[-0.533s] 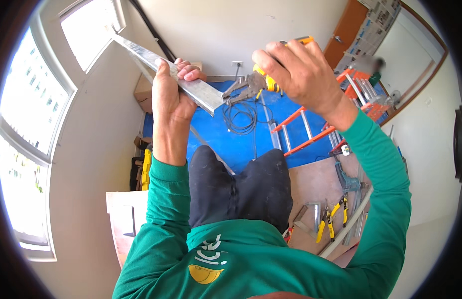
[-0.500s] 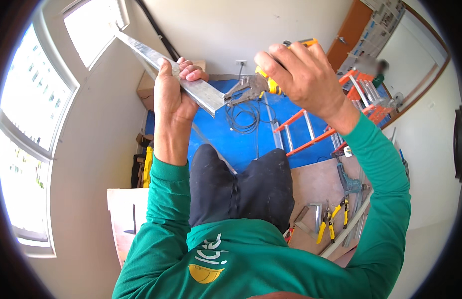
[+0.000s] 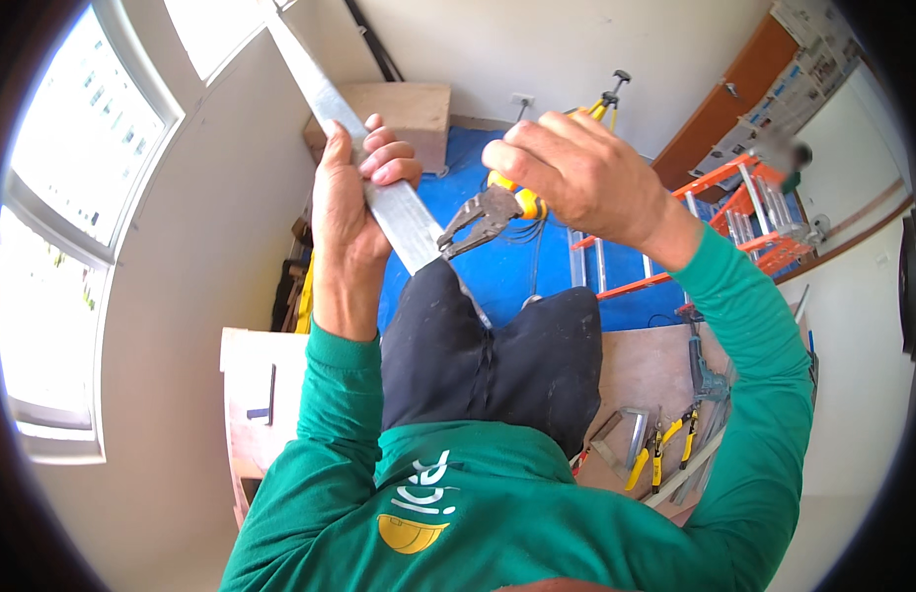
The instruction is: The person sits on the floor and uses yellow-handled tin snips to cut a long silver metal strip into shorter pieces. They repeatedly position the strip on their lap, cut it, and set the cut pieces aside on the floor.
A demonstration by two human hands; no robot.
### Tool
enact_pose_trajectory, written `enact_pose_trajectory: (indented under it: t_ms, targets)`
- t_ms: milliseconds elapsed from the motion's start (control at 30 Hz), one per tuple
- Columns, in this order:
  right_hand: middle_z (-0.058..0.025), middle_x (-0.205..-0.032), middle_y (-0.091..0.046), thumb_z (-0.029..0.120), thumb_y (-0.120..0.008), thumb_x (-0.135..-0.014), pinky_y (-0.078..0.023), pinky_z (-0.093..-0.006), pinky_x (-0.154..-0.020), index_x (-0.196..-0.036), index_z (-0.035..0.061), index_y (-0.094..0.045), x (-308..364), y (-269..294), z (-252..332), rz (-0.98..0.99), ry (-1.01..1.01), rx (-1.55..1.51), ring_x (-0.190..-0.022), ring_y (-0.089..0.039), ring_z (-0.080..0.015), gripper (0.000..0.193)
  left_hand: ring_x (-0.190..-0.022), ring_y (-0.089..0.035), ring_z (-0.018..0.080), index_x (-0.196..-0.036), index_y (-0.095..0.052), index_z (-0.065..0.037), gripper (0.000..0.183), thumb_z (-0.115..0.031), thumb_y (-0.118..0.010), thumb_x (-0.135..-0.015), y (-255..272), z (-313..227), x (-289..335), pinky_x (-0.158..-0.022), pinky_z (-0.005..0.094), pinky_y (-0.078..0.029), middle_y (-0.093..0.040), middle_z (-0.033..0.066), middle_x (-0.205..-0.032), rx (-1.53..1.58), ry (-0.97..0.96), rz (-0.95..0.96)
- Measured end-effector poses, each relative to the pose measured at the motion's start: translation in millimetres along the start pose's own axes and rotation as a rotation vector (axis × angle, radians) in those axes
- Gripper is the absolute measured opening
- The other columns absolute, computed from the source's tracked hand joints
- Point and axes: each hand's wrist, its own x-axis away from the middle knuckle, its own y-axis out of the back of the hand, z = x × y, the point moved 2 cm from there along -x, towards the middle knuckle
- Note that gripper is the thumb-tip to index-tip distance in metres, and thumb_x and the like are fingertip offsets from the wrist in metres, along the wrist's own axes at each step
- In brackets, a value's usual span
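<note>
A long, silvery metal channel (image 3: pixel 407 219) slants from the window at upper left down to just above my left knee. My left hand (image 3: pixel 354 192) is wrapped around it near its lower end, thumb on one side and fingers on the other. Yellow-handled pliers (image 3: pixel 490 209) are gripped in my right hand (image 3: pixel 591 183), which hides most of the handles. The dark jaws point left and are parted, their tips at the channel's lower corner. I cannot tell whether they bite the metal.
An orange ladder (image 3: pixel 764 232) stands at right, with a blurred person behind it. A wooden box (image 3: pixel 404 111) and yellow-black tripod (image 3: pixel 606 104) are ahead on blue floor covering (image 3: pixel 517 261). A teal power tool (image 3: pixel 708 380) and yellow-handled hand tools (image 3: pixel 657 459) lie right.
The channel's near end has come lower and slightly left, over my left knee. The pliers' jaws have followed it down. My view has shifted, showing more of the wooden box and the tripod.
</note>
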Motion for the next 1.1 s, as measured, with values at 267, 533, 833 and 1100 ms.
enact_pose_trajectory:
  t_ms: [267,533,833,1100]
  targets:
    - [-0.0007,-0.130,-0.063,0.025,-0.076,-0.098,-0.055,-0.0463,-0.095,-0.143,0.0181,-0.059,-13.3,29.9,-7.0,0.016,-0.026,0.327,-0.104,-0.065,-0.0184,0.049,-0.069,-0.042,0.0076,-0.123,-0.051,-0.004,0.054,-0.055,-0.036,-0.119,-13.2,-2.1,-4.7,-0.057,0.0232,-0.045,-0.045,0.0002,-0.091,-0.012,-0.035,0.004]
    - [0.0007,-0.123,-0.064,0.025,-0.077,-0.100,-0.047,-0.0388,-0.085,-0.139,0.0162,-0.061,-4.9,50.8,-19.2,-0.053,-0.066,0.478,-0.102,-0.065,-0.0156,0.043,-0.069,-0.043,0.0070,-0.120,-0.050,-0.004,0.052,-0.054,-0.035,-0.120,-37.5,5.8,-17.5,-0.059,0.0226,-0.047,-0.043,-0.0004,-0.092,-0.022,-0.061,0.048]
    - [0.0021,-0.123,-0.066,0.026,-0.078,-0.096,-0.044,-0.0371,-0.083,-0.130,0.0192,-0.065,-23.8,36.9,-17.8,-0.202,-0.029,0.445,-0.095,-0.064,-0.0148,0.037,-0.068,-0.043,0.0069,-0.118,-0.049,-0.004,0.052,-0.055,-0.038,-0.119,-48.1,-4.5,-6.6,-0.057,0.0228,-0.047,-0.043,-0.0003,-0.089,-0.002,-0.048,0.029]
    - [0.0033,-0.120,-0.065,0.033,-0.080,-0.098,-0.044,-0.0365,-0.080,-0.129,0.0218,-0.064,-29.9,42.5,-9.8,-0.170,0.024,0.484,-0.094,-0.064,-0.0136,0.037,-0.068,-0.043,0.0069,-0.119,-0.048,-0.002,0.050,-0.052,-0.040,-0.120,-38.1,-12.1,-1.1,-0.057,0.0232,-0.047,-0.043,-0.0003,-0.088,-0.044,-0.048,0.005]
